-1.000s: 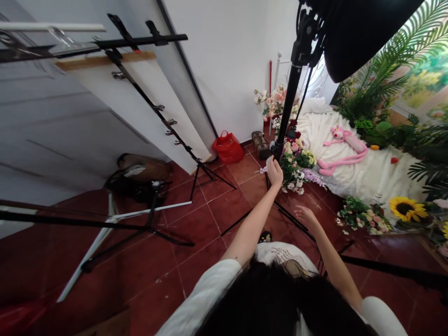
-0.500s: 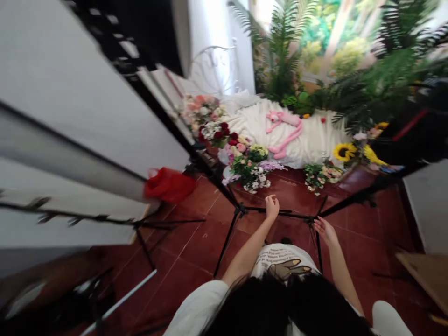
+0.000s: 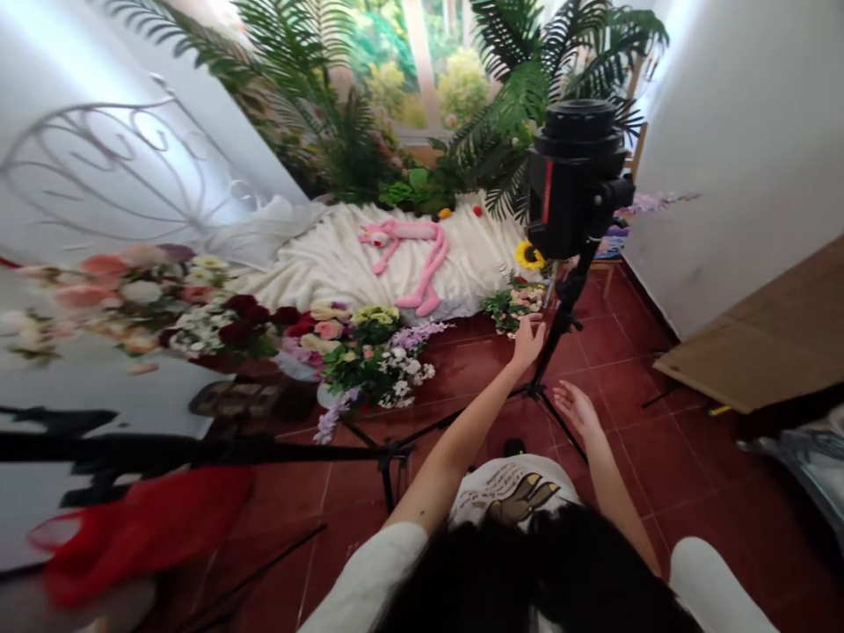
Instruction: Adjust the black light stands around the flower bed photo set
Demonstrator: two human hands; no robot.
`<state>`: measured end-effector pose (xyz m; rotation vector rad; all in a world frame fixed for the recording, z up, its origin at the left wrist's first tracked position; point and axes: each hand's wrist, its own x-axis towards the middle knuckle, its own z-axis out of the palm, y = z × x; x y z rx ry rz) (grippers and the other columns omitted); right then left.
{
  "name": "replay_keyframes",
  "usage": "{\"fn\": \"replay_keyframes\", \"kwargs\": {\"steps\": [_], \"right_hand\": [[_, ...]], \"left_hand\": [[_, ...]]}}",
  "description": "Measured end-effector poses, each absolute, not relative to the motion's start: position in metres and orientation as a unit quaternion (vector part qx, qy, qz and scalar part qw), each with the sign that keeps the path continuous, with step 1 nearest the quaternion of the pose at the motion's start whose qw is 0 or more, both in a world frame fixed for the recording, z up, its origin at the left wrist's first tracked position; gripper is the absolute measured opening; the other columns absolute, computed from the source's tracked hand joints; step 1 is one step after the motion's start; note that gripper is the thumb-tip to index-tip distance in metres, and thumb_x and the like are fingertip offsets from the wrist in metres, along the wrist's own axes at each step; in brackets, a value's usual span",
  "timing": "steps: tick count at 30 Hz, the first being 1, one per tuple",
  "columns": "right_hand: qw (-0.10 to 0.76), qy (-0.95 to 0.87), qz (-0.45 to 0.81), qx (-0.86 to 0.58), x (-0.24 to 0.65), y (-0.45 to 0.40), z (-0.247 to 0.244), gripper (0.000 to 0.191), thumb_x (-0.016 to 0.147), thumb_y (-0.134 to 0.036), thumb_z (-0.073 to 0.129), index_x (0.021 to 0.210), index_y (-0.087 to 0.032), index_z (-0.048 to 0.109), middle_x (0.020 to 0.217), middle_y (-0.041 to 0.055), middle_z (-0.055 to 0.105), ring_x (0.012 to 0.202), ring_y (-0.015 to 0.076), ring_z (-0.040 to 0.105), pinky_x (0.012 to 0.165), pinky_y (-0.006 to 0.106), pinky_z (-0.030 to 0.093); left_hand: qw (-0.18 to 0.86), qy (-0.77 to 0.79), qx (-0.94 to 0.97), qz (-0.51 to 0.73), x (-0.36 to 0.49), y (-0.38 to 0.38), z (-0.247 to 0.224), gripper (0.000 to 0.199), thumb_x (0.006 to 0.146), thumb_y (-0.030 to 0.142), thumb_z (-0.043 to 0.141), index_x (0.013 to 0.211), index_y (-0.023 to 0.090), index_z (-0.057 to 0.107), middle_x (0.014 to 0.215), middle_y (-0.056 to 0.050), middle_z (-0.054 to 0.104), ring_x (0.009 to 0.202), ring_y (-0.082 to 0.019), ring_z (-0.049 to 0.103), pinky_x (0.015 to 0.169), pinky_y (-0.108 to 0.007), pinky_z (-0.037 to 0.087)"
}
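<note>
A black studio light (image 3: 568, 189) tops a black light stand (image 3: 552, 343) standing on the red tiled floor in front of me. My left hand (image 3: 529, 343) is raised just left of the stand's pole, its fingers apart and nothing in them. Whether its fingertips touch the pole I cannot tell. To the right of the pole and lower down, my right hand (image 3: 576, 409) is empty, with its fingers spread. It hangs above one of the stand's legs, apart from the pole.
A second black stand (image 3: 356, 453) crosses the left side beside a red bag (image 3: 151, 519). Artificial flowers (image 3: 369, 352) edge a white cloth (image 3: 303, 255) bearing a pink plush toy (image 3: 412, 231). Palm leaves (image 3: 296, 97) rise behind. A brown board (image 3: 758, 334) leans at right.
My view has swung right, bringing the whole studio light into sight. My left hand has moved from between the two stands to beside the right stand's pole. Both hands stay empty.
</note>
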<state>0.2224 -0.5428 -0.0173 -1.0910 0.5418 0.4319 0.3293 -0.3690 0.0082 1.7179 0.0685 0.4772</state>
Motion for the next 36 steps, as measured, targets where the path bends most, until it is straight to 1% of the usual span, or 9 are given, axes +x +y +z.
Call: {"fn": "replay_keyframes", "kwargs": {"steps": [3, 5, 8, 12, 15, 19, 24, 32, 36], "right_hand": [[0.808, 0.247, 0.185, -0.502, 0.223, -0.549, -0.013, 0.008, 0.085, -0.020, 0.065, 0.090, -0.020, 0.071, 0.076, 0.0025, 0.077, 0.062, 0.0109, 0.071, 0.063, 0.021, 0.059], [0.811, 0.247, 0.180, -0.498, 0.227, -0.553, -0.006, 0.007, 0.086, -0.020, 0.066, 0.091, -0.020, 0.071, 0.076, 0.0030, 0.077, 0.063, 0.0112, 0.071, 0.063, 0.021, 0.059], [0.817, 0.245, 0.177, -0.490, 0.240, -0.555, 0.012, 0.006, 0.087, -0.019, 0.064, 0.089, -0.019, 0.070, 0.075, 0.0035, 0.076, 0.061, 0.0111, 0.070, 0.062, 0.020, 0.058], [0.837, 0.235, 0.178, -0.461, 0.265, -0.552, 0.039, 0.009, 0.091, -0.020, 0.061, 0.088, -0.020, 0.069, 0.073, 0.0020, 0.075, 0.061, 0.0112, 0.070, 0.061, 0.020, 0.057], [0.849, 0.208, 0.187, -0.448, 0.286, -0.546, 0.056, 0.014, 0.095, -0.032, 0.061, 0.089, -0.022, 0.069, 0.073, 0.0006, 0.075, 0.061, 0.0107, 0.069, 0.061, 0.019, 0.057], [0.835, 0.180, 0.188, -0.486, 0.312, -0.536, 0.073, 0.029, 0.094, -0.049, 0.062, 0.092, -0.020, 0.068, 0.076, 0.0027, 0.075, 0.060, 0.0109, 0.069, 0.061, 0.019, 0.057], [0.796, 0.206, 0.151, -0.549, 0.327, -0.527, 0.079, 0.036, 0.090, -0.054, 0.065, 0.081, -0.020, 0.062, 0.073, 0.0047, 0.075, 0.055, 0.0110, 0.066, 0.056, 0.019, 0.056], [0.783, 0.207, 0.117, -0.574, 0.334, -0.526, 0.077, 0.030, 0.077, -0.041, 0.079, 0.076, -0.020, 0.059, 0.068, 0.0029, 0.072, 0.052, 0.0107, 0.062, 0.052, 0.021, 0.053], [0.751, 0.130, -0.004, -0.647, 0.335, -0.527, 0.071, 0.029, 0.062, -0.027, 0.081, 0.078, -0.022, 0.057, 0.068, -0.0023, 0.069, 0.058, 0.0116, 0.061, 0.057, 0.021, 0.051]], "left_hand": [[0.654, -0.041, 0.730, 0.194, 0.355, -0.403, 0.034, 0.039, 0.090, 0.042, 0.060, 0.121, 0.018, 0.054, 0.119, -0.012, 0.067, 0.111, -0.021, 0.065, 0.102, -0.039, 0.050], [0.658, -0.037, 0.728, 0.190, 0.369, -0.417, 0.049, 0.043, 0.087, 0.046, 0.065, 0.116, 0.016, 0.058, 0.112, -0.014, 0.069, 0.112, -0.024, 0.065, 0.103, -0.041, 0.049], [0.667, -0.016, 0.725, 0.172, 0.382, -0.424, 0.063, 0.038, 0.087, 0.051, 0.064, 0.100, 0.016, 0.064, 0.099, -0.012, 0.072, 0.102, -0.024, 0.068, 0.098, -0.040, 0.051], [0.666, -0.041, 0.733, 0.130, 0.385, -0.418, 0.069, 0.040, 0.085, 0.056, 0.063, 0.086, 0.017, 0.067, 0.079, -0.007, 0.070, 0.084, -0.021, 0.068, 0.086, -0.035, 0.053], [0.666, -0.042, 0.733, 0.134, 0.383, -0.416, 0.069, 0.042, 0.084, 0.058, 0.064, 0.084, 0.016, 0.067, 0.082, -0.007, 0.071, 0.083, -0.020, 0.067, 0.085, -0.034, 0.053], [0.666, -0.038, 0.731, 0.146, 0.383, -0.417, 0.068, 0.047, 0.083, 0.061, 0.063, 0.088, 0.015, 0.067, 0.092, -0.010, 0.073, 0.090, -0.021, 0.066, 0.090, -0.035, 0.052], [0.657, -0.057, 0.738, 0.143, 0.384, -0.415, 0.066, 0.051, 0.083, 0.064, 0.062, 0.088, 0.014, 0.068, 0.082, -0.008, 0.072, 0.078, -0.020, 0.065, 0.082, -0.036, 0.055], [0.637, -0.063, 0.752, 0.158, 0.386, -0.412, 0.064, 0.052, 0.082, 0.066, 0.063, 0.087, 0.014, 0.068, 0.078, -0.007, 0.070, 0.074, -0.019, 0.063, 0.077, -0.033, 0.054], [0.642, -0.056, 0.748, 0.159, 0.387, -0.414, 0.061, 0.054, 0.081, 0.067, 0.062, 0.086, 0.014, 0.068, 0.076, -0.006, 0.067, 0.070, -0.017, 0.061, 0.074, -0.031, 0.052]]}}
